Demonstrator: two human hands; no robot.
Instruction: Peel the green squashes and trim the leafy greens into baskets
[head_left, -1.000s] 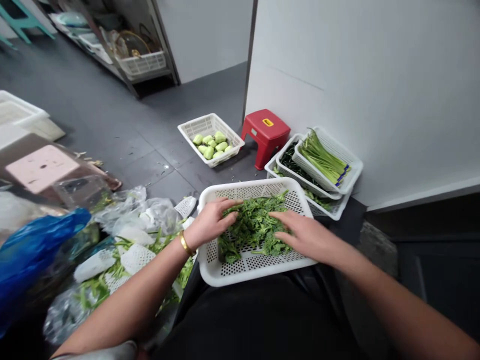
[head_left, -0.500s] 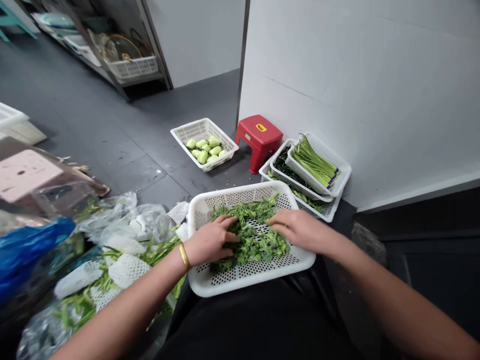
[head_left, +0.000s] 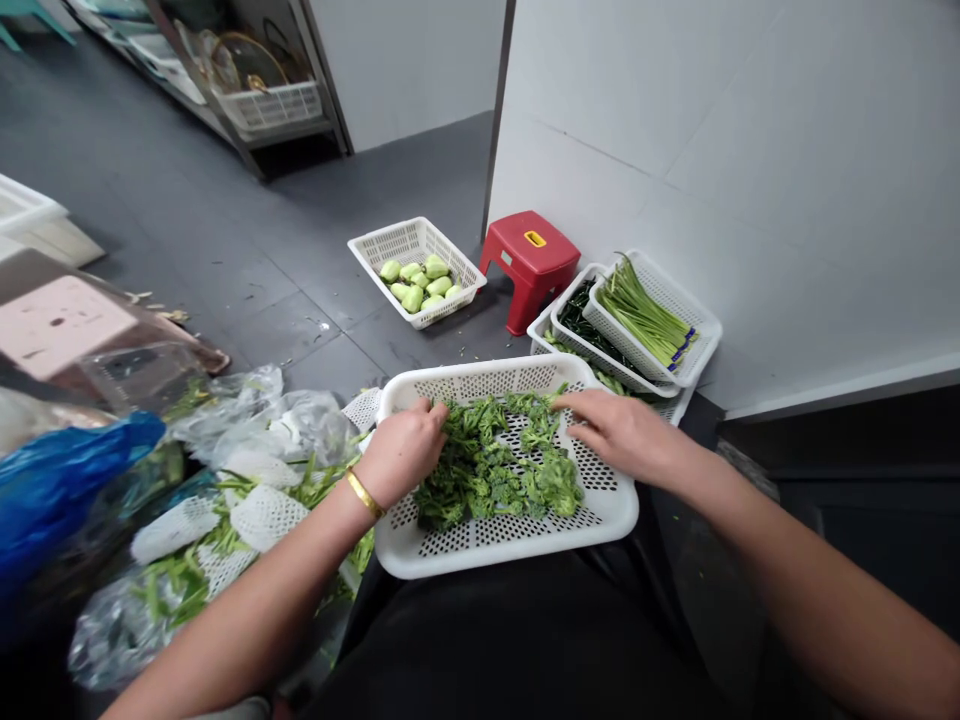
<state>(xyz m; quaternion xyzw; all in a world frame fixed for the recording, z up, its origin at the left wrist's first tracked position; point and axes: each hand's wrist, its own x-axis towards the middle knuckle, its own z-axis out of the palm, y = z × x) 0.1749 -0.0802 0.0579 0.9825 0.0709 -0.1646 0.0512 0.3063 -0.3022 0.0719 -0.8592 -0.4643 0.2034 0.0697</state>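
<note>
A white perforated plastic basket (head_left: 487, 562) rests on my lap, with small green broccoli florets (head_left: 491, 485) spread over its bottom. My left hand (head_left: 405, 450), a gold bangle at its wrist, is inside the basket's left end. Its fingers are curled against the edge of the florets, and whatever they may hold is hidden. Over the right side reaches my right hand (head_left: 619, 435), with fingers stretched out and a gap between them. The tip of its forefinger is at a floret near the far rim.
Beyond the basket, a crate of pale green squashes (head_left: 424, 285) stands beside a red stool (head_left: 534, 250). Stacked baskets by the wall hold long green stalks (head_left: 645, 310) and dark green vegetables. Left lie plastic bags, foam nets (head_left: 268, 515), trimmings and a pink stool (head_left: 64, 325).
My left hand has drawn back left, its spread fingers now curled. The right hand has shifted slightly right and up. The florets lie closer together on the left, and the view has tilted a little.
</note>
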